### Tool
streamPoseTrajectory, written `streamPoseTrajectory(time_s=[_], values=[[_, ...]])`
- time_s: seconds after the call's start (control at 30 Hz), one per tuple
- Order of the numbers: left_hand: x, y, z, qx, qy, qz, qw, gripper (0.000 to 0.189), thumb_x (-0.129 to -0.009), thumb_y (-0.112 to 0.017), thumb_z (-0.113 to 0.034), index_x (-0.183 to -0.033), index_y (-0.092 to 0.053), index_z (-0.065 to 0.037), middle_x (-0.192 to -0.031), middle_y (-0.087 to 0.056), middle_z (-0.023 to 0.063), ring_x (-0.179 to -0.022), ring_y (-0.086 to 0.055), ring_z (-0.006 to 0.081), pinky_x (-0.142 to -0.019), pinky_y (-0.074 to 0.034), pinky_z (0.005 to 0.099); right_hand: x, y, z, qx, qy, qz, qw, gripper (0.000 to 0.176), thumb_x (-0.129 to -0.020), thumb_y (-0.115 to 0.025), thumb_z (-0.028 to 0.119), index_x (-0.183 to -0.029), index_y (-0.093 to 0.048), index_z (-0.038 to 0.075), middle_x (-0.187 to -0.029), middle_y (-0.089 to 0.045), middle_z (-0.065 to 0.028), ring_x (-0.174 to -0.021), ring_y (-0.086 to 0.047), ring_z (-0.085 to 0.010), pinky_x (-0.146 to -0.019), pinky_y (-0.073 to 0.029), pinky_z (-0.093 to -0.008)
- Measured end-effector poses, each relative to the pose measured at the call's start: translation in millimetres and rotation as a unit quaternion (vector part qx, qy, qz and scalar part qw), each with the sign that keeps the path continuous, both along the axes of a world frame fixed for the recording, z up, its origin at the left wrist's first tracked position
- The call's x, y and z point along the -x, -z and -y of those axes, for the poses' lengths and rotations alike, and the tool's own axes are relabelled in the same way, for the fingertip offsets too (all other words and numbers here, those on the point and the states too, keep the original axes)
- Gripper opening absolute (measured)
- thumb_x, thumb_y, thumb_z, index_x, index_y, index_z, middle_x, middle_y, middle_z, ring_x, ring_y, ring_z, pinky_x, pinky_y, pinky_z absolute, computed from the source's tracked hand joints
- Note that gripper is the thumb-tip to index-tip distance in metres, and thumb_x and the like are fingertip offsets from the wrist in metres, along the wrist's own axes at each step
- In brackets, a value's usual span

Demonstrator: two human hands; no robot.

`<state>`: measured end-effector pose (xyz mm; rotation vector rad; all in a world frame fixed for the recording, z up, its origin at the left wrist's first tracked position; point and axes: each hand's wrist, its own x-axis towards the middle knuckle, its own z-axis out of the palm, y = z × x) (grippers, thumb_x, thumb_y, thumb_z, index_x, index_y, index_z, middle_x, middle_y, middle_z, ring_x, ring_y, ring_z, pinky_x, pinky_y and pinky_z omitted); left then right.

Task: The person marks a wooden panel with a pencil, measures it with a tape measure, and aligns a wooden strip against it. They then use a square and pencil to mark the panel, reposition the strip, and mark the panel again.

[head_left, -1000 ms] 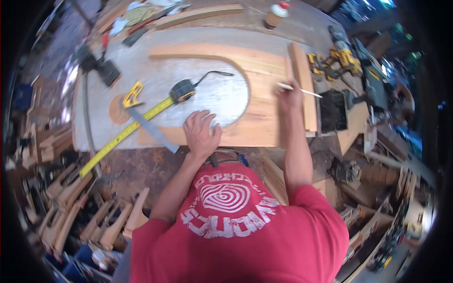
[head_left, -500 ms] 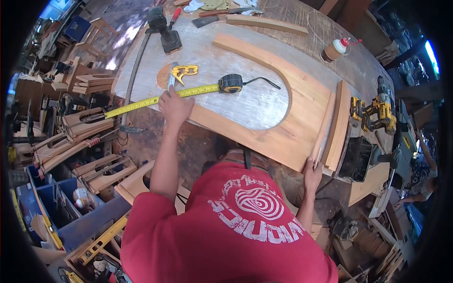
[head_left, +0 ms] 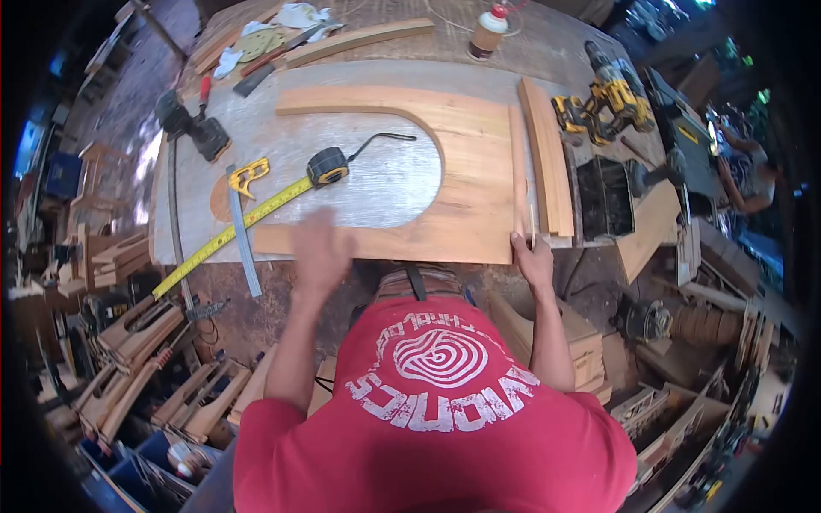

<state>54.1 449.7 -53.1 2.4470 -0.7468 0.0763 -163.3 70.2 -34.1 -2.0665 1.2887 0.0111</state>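
Observation:
My left hand, smeared by motion, hovers over the near arm of a U-shaped wooden panel; its fingers do not show clearly. To its left, a combination square with a yellow head lies across the extended blade of a tape measure. My right hand is closed at the panel's near right corner, around the lower end of a narrow wooden strip lying along the panel's edge. A thin pencil-like stick pokes up from between its fingers.
Right of the panel lie a loose board, yellow drills and a black open box. A dark cordless tool rests at left; a glue bottle stands at the back. Another person is at far right.
My left hand has come off the combination square and moved right. The square and tape measure stay on the table. The head view has turned; my right hand stays at the panel's corner.

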Motion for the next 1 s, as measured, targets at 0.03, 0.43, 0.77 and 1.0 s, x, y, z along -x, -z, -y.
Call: streamPoseTrajectory(time_s=[0.03,0.43,0.77,1.0], values=[[21,-13,23,-0.031,0.064,-0.002,0.997,0.066,-0.089,-0.072,-0.044,-0.135,-0.059,0.001,-0.141,-0.056,0.0266,-0.135,-0.046,0.0436,-0.115,-0.03,0.0572,3,5,0,0.001,-0.003,0.003,1.0,0.068,-0.09,-0.067,0.052,-0.123,-0.067,-0.007,-0.113,-0.07,-0.0328,-0.114,-0.068,-0.044,-0.098,-0.05,-0.0486],[15,-50,156,-0.104,0.164,-0.246,0.95,0.087,-0.089,-0.064,-0.067,-0.133,-0.057,0.008,-0.123,-0.066,0.0311,-0.115,-0.064,0.0462,-0.097,-0.051,0.0501,21,-24,-23,-0.272,0.18,0.157,0.932,0.045,-0.091,-0.074,0.046,-0.104,-0.065,0.004,-0.07,-0.049,0.0027,-0.053,-0.044,-0.0084,-0.045,-0.032,-0.0286],[24,-130,194,-0.004,0.098,-0.276,0.956,0.077,-0.084,-0.075,-0.059,-0.131,-0.065,0.0,-0.115,-0.073,0.0263,-0.111,-0.07,0.0401,-0.098,-0.054,0.0463,38,-82,1,-0.376,-0.008,0.41,0.831,0.042,-0.087,-0.081,0.029,-0.11,-0.057,0.003,-0.08,-0.063,-0.0043,-0.054,-0.055,-0.0079,-0.039,-0.038,-0.0222],[126,-188,221,0.225,0.02,-0.181,0.957,0.075,-0.087,-0.076,-0.051,-0.135,-0.059,0.004,-0.113,-0.073,0.0283,-0.109,-0.071,0.0394,-0.097,-0.055,0.0448,80,-132,75,-0.334,-0.183,0.485,0.787,0.074,-0.073,-0.085,0.035,-0.127,-0.053,-0.004,-0.113,-0.067,-0.0145,-0.104,-0.068,-0.0218,-0.092,-0.054,-0.0364]])
